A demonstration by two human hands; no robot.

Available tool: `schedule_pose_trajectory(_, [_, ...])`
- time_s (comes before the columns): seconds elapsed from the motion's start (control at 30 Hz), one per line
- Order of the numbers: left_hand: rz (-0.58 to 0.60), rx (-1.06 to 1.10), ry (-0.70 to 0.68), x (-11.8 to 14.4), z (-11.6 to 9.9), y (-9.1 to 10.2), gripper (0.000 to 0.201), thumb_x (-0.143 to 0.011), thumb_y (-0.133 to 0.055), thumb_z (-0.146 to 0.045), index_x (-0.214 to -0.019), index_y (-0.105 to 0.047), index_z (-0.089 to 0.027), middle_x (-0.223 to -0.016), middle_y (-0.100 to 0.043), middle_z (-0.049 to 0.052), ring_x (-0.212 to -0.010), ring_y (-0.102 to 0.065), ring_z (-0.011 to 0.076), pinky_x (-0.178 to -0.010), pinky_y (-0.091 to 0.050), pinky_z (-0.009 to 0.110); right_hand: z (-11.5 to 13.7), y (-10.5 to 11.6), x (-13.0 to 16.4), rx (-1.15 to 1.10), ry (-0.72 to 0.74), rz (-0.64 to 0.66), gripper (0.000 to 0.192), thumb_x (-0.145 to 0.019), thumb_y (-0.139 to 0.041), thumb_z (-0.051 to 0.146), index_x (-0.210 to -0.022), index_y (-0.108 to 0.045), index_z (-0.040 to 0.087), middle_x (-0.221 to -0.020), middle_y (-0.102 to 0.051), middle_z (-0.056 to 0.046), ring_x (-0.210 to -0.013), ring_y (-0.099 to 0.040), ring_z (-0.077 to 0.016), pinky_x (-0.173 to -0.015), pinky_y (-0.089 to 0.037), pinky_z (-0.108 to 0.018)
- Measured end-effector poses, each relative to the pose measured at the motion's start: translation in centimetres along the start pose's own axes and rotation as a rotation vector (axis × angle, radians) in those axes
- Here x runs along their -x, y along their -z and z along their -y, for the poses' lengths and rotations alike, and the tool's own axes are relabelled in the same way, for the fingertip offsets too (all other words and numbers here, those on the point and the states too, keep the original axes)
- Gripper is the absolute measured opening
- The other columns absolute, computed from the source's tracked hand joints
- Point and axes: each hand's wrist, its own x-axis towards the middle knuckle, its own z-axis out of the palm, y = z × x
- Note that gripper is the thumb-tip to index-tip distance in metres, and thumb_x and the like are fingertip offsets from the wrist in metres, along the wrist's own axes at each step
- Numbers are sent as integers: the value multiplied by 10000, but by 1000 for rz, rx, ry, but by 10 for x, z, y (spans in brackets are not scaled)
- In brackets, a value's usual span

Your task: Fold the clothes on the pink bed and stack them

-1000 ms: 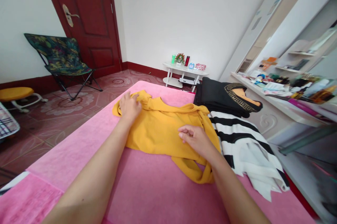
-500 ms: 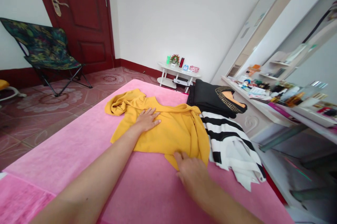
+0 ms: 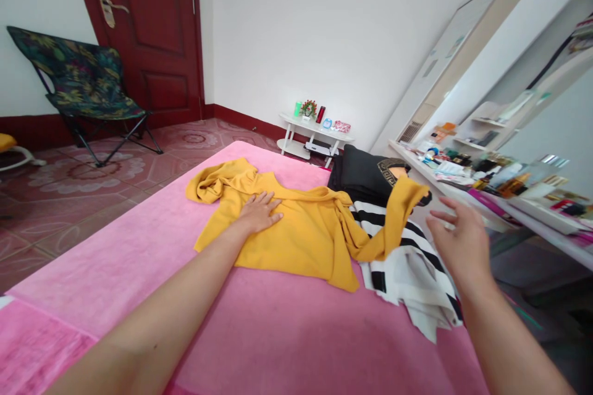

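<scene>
- Head view, the garment: the yellow top [image 3: 296,231] lay spread on the pink bed cover [image 3: 259,333], its body flat in the middle. Its long axis ran from the bunched sleeve at far left [image 3: 210,182] across to the other sleeve [image 3: 393,216], which was flung out to the right.
- Head view, left hand: my left hand [image 3: 260,212] lay palm down, fingers spread, flat on the upper chest of the top. It pressed rather than gripped; nothing was pinched in it.
- Head view, right hand: my right hand [image 3: 456,243] hovered in the air, fingers loosely splayed, with nothing in it. It was near the right sleeve's end but apart from it.
- The relation that counted: the flung sleeve lay just to the left of my right hand and slightly beyond it, draped across the striped black-and-white garment [image 3: 407,259] and reaching toward the black garment [image 3: 365,175]. The right hand was much the nearer to that sleeve; the left was already on the body of the top.
- Around it: a white dresser shelf [image 3: 486,197] crowded with small items stood right of the bed, and a folding chair [image 3: 76,83] stood by the red door [image 3: 148,30].
</scene>
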Motion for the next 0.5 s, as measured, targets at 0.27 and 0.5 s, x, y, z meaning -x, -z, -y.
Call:
schedule_pose_trajectory(0.27, [121,79,-46,8,-2,18,688,-873,-360,-612,-1443,-299,-231,-1532,-139,106,-1408,-100,284,-1117,-99,482,23,-80,107,-40,108,522,235,-859,-453,409,-807,-565,209,-696,-596,-13,-591,-544,-159,-585,-430,-287])
schedule_pose_trajectory(0.5, [353,374,-311,110,16,68,621,-840,-513,-564,-1396,-384,-317,-1538,-142,11,-1410,-71,270,-1133,-130,433,-12,-57,136,2,75,653,233,-847,-481,431,-926,-537,219,-787,-590,-17,-665,-565,-171,-637,-456,-300])
